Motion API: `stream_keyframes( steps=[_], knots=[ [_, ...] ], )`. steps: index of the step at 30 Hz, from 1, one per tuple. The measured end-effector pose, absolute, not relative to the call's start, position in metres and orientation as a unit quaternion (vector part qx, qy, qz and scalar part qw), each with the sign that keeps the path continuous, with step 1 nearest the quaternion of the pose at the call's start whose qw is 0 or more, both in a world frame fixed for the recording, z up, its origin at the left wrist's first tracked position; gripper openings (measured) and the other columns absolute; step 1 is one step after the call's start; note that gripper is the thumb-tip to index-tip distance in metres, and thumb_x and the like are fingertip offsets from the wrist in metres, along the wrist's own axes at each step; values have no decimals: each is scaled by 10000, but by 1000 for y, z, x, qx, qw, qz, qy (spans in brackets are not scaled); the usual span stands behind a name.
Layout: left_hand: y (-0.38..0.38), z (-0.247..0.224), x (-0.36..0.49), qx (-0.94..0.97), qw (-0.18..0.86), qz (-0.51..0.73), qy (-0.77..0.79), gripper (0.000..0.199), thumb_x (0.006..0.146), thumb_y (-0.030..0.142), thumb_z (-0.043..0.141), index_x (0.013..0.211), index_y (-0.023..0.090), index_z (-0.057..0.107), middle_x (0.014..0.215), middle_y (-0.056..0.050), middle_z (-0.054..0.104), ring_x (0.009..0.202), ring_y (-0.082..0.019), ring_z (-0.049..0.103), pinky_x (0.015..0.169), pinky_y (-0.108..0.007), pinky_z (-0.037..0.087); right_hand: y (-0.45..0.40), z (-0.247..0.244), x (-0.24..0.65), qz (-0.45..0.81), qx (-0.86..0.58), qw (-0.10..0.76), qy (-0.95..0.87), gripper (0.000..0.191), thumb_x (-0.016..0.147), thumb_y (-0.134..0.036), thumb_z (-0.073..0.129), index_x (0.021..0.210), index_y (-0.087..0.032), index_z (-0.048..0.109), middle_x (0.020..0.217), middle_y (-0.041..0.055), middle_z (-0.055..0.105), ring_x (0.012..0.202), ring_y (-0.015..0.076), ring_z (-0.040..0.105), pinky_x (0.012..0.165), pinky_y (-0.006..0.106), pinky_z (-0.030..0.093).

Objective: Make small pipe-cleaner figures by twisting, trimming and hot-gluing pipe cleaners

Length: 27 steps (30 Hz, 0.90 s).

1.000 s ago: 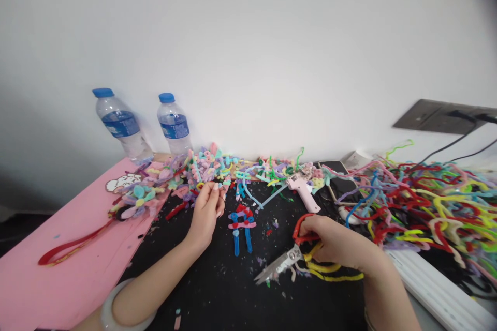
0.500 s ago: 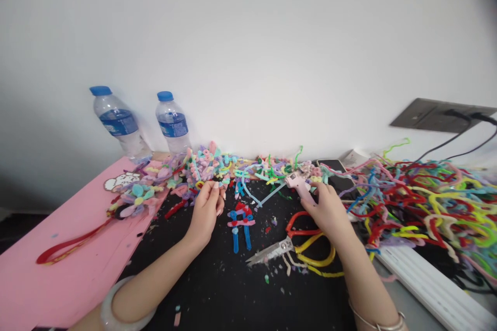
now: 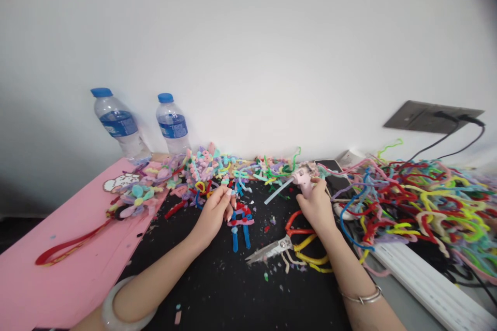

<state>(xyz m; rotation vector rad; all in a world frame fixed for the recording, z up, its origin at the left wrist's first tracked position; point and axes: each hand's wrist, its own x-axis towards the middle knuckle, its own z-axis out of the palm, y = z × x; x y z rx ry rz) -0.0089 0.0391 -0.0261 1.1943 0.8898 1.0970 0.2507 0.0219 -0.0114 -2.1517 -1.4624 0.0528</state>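
Observation:
My right hand [image 3: 319,208] is closed around the handle of a pale pink hot glue gun [image 3: 304,180]. A translucent glue stick [image 3: 278,191] sticks out of the gun toward the lower left. My left hand [image 3: 216,212] is pinched shut on a small pale green-blue bit of pipe cleaner [image 3: 225,183], mostly hidden by the fingers. Just right of it, on the black mat [image 3: 217,289], lies a small pipe-cleaner figure [image 3: 241,223] in blue, red and pink. Scissors [image 3: 277,248] with red and yellow handles lie in front of my right hand, blades pointing left.
Pipe-cleaner pieces [image 3: 204,165] are heaped along the wall. At right, loose pipe cleaners [image 3: 423,201] pile over a white power strip [image 3: 430,284]. A phone [image 3: 337,181] lies behind my right hand. Two water bottles [image 3: 173,124] stand at back left, near a pink board [image 3: 77,238].
My right hand has closed more fully round the glue gun and shifted slightly. The light-blue curved strand beside the glue stick is gone from there. My left hand moved right and down, toward the figure.

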Motion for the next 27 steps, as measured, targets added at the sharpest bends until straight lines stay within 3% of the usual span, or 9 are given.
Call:
stream_keyframes(
  steps=[6, 12, 15, 17, 19, 21, 27],
  knots=[
    [39, -26, -9, 517, 602, 473, 384, 251, 854, 390, 451, 727, 174, 463, 660, 47, 503, 392, -37, 387, 408, -169, 309, 20, -11, 255, 36, -742, 417, -523, 501, 741, -264, 489, 1206, -129, 358, 995, 134, 595, 859, 249, 592, 755, 359, 445],
    [38, -23, -9, 507, 606, 474, 388, 239, 832, 388, 471, 718, 179, 448, 652, 53, 502, 393, -44, 417, 401, -170, 332, 22, -6, 252, 27, -646, 565, -513, 507, 803, -277, 448, 1268, -161, 284, 1180, 143, 486, 1041, 209, 522, 868, 356, 418],
    [39, -23, -9, 505, 609, 475, 386, 239, 830, 386, 474, 715, 179, 445, 647, 55, 502, 392, -44, 435, 394, -167, 339, 19, 1, 255, 46, -600, 645, -471, 458, 769, -281, 508, 1190, -195, 350, 1097, 94, 501, 938, 182, 539, 809, 325, 441],
    [39, -24, -9, 505, 610, 476, 383, 236, 831, 386, 475, 720, 179, 449, 649, 55, 505, 391, -43, 436, 393, -166, 340, 16, 7, 258, 73, -587, 669, -450, 278, 761, -305, 529, 1010, -205, 453, 917, 42, 530, 744, 151, 543, 674, 292, 464],
    [40, -26, -9, 504, 610, 478, 381, 235, 832, 387, 475, 723, 180, 452, 647, 56, 506, 389, -41, 433, 390, -162, 334, 12, 13, 261, 151, -578, 657, -460, 159, 773, -355, 525, 804, -211, 467, 710, -11, 490, 552, 120, 478, 508, 259, 432],
    [41, -26, -9, 504, 610, 480, 380, 237, 833, 389, 475, 725, 179, 451, 639, 57, 503, 384, -38, 427, 386, -159, 327, 7, 17, 261, 270, -554, 618, -489, 217, 764, -401, 542, 713, -219, 436, 582, -51, 416, 452, 101, 403, 420, 243, 379],
    [40, -24, -9, 500, 605, 477, 395, 243, 839, 383, 467, 719, 173, 446, 632, 51, 502, 411, -50, 465, 397, -162, 350, -9, 17, 246, 520, -524, 347, -579, 262, 747, -419, 581, 810, -187, 477, 471, -70, 468, 380, 76, 394, 372, 194, 318]
  ],
)
